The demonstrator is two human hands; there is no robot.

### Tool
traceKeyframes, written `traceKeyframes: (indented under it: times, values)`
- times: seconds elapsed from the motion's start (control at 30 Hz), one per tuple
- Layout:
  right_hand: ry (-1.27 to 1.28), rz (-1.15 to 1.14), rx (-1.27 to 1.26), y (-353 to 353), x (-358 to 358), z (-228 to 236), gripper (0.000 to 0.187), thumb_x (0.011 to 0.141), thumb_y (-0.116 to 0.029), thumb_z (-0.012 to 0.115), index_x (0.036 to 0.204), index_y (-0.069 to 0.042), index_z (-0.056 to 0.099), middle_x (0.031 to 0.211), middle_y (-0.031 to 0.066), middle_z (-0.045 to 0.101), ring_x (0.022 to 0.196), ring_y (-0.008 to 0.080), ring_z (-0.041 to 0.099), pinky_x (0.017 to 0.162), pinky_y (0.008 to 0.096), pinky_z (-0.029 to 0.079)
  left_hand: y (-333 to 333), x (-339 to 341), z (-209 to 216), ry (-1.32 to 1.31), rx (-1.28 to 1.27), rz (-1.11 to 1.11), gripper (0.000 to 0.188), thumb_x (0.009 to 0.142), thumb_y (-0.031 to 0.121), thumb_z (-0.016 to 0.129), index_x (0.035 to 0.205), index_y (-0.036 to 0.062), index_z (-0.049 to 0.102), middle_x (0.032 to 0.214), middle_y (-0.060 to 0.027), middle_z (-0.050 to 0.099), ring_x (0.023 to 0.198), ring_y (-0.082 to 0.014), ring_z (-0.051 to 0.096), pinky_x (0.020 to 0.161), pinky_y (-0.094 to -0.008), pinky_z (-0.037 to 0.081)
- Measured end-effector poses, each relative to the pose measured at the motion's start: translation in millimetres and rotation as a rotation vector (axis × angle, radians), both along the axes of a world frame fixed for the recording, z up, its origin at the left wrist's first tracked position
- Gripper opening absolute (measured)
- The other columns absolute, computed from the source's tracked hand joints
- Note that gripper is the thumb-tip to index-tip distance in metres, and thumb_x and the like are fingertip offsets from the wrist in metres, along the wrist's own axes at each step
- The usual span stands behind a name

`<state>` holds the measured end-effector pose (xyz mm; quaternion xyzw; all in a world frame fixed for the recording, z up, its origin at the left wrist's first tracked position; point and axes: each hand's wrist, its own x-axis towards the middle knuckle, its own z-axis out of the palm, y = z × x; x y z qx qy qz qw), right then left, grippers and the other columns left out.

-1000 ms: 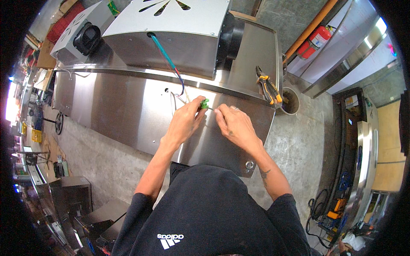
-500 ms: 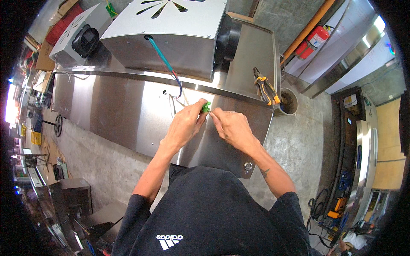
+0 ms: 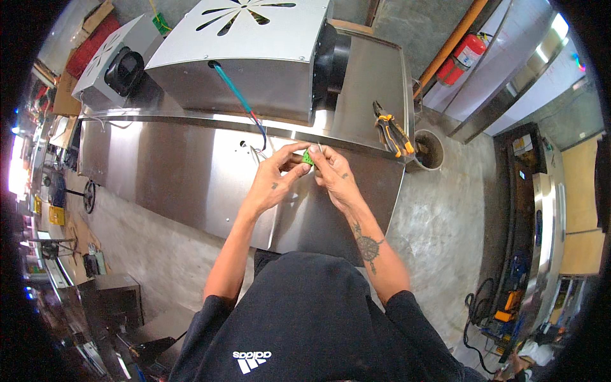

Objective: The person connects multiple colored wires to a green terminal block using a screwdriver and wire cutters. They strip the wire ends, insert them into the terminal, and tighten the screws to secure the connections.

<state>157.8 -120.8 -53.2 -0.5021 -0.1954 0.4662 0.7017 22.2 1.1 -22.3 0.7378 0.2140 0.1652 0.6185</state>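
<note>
A small green connector block (image 3: 307, 157) is pinched between the fingertips of my left hand (image 3: 270, 181), above the steel panel. My right hand (image 3: 336, 178) is closed against the block's right side. A thin, pale rod-like piece (image 3: 320, 147) sticks up from its fingertips; its kind is too small to tell. Pale wires (image 3: 254, 151) come from a hole in the panel and run behind my left fingers. Just beyond hangs a teal-sleeved cable (image 3: 232, 89), whose red and dark blue wires end close to my left hand.
A steel housing with a white vented top (image 3: 242, 70) stands beyond the panel (image 3: 165, 159), with a smaller vented housing (image 3: 114, 70) on its left. Pliers (image 3: 393, 130) with orange-black handles lie at the right. A bucket (image 3: 429, 151) and a fire extinguisher (image 3: 461, 58) are farther right.
My right hand has turned and moved up against the green block, showing its inner forearm. My left hand has rolled, so more of the block shows. The view has shifted slightly.
</note>
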Motion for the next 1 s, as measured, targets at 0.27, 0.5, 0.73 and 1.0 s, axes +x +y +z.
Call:
traceKeyframes:
  times: [0.27,0.5,0.73,1.0]
  values:
    - [-0.038,-0.192,-0.028,11,-5,-13,0.034,0.11,-0.042,0.07,0.104,-0.01,0.062,0.077,-0.0118,0.046,0.063,-0.0011,0.035,0.054,0.0211,0.029,-1,5,-19,-0.049,-0.04,0.099,0.04,0.104,0.007,0.074,0.142,0.0007,0.065,0.106,-0.0042,0.075,0.096,-0.0096,0.068,0.09,-0.0264,0.055]
    - [-0.052,-0.189,-0.069,9,-7,-8,0.038,0.11,-0.045,0.069,0.108,-0.008,0.064,0.076,-0.0111,0.047,0.062,0.0001,0.037,0.054,0.0219,0.031,-5,7,-19,-0.014,-0.166,0.107,0.044,0.101,0.005,0.074,0.143,0.0002,0.06,0.105,-0.0052,0.072,0.094,-0.0099,0.066,0.087,-0.0264,0.054]
    - [-0.075,-0.257,-0.016,9,-10,-22,0.042,0.11,-0.047,0.069,0.113,-0.006,0.066,0.078,-0.01,0.05,0.063,0.0001,0.038,0.053,0.0212,0.029,-5,12,-28,-0.013,-0.076,0.082,0.042,0.099,0.004,0.073,0.138,-0.0011,0.059,0.106,-0.0044,0.069,0.094,-0.0104,0.063,0.087,-0.028,0.054]
    - [-0.3,-0.24,-0.115,10,30,-13,0.038,0.113,-0.042,0.063,0.115,-0.004,0.066,0.083,-0.0018,0.06,0.069,0.0089,0.053,0.062,0.0285,0.043,-10,16,-42,0.036,-0.037,0.067,0.031,0.11,0.02,0.067,0.13,-0.004,0.069,0.106,-0.0099,0.077,0.1,-0.0169,0.073,0.091,-0.0323,0.057]
